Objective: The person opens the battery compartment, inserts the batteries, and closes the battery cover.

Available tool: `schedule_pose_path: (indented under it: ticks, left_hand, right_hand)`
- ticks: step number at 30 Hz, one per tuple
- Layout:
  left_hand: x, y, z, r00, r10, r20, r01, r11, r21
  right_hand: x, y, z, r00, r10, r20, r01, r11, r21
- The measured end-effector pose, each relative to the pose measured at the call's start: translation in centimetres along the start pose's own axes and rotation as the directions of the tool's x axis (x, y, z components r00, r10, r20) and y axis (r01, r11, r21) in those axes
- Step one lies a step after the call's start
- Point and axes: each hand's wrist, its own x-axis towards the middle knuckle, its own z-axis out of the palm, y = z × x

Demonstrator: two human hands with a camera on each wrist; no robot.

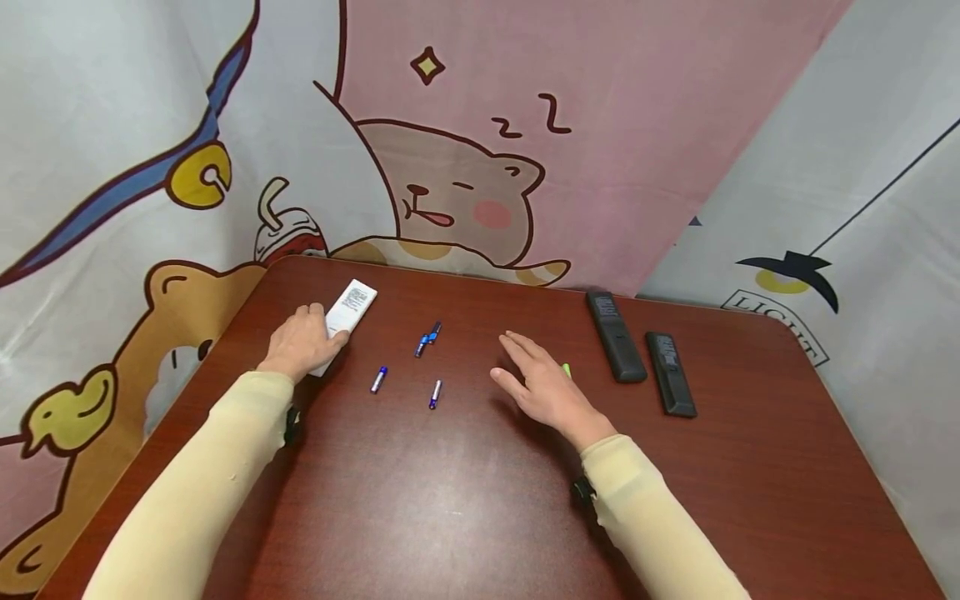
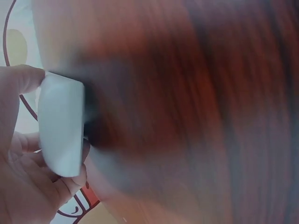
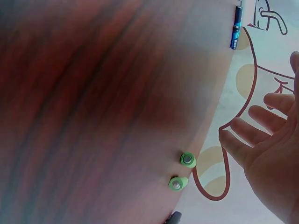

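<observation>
My left hand grips the near part of a white remote control, with a printed label showing on its far end. In the left wrist view the thumb and fingers hold the remote's white body from opposite sides. My right hand is held over the table with straight, spread fingers and nothing in it. Two green batteries show near it in the right wrist view; in the head view the hand mostly hides them, leaving a green tip.
Between the hands lie a blue battery, another blue battery and a pair of dark blue batteries touching each other. On the right are a long black remote and a shorter one. A printed curtain hangs behind the brown table.
</observation>
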Motion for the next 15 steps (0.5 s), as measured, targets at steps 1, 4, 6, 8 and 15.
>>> schedule_pose_path:
  ticks: [1,4,6,8,15]
  left_hand:
    - [0.0,0.07,-0.03,1.0,-0.004,-0.003,0.004,1.0,-0.017]
    - [0.02,0.29,-0.11,1.0,-0.017,-0.002,0.016,0.998,-0.061]
    - [0.0,0.44,-0.16,1.0,-0.025,0.006,0.026,0.996,-0.08]
    - [0.01,0.53,-0.2,0.999,-0.036,0.018,0.038,0.994,-0.1]
    - [0.1,0.79,-0.43,0.995,-0.067,0.069,0.081,0.972,-0.221]
  right_hand:
    - [0.05,-0.02,0.1,1.0,-0.008,-0.003,0.008,1.0,0.0]
    - [0.2,-0.05,0.32,1.0,-0.021,-0.012,0.021,1.0,0.004]
    - [0.27,-0.07,0.39,0.999,-0.034,-0.019,0.034,0.999,0.007]
    - [0.36,-0.1,0.46,0.999,-0.038,-0.024,0.038,0.999,0.007]
    - [0.5,-0.37,0.65,0.998,-0.043,-0.04,0.043,0.999,0.016]
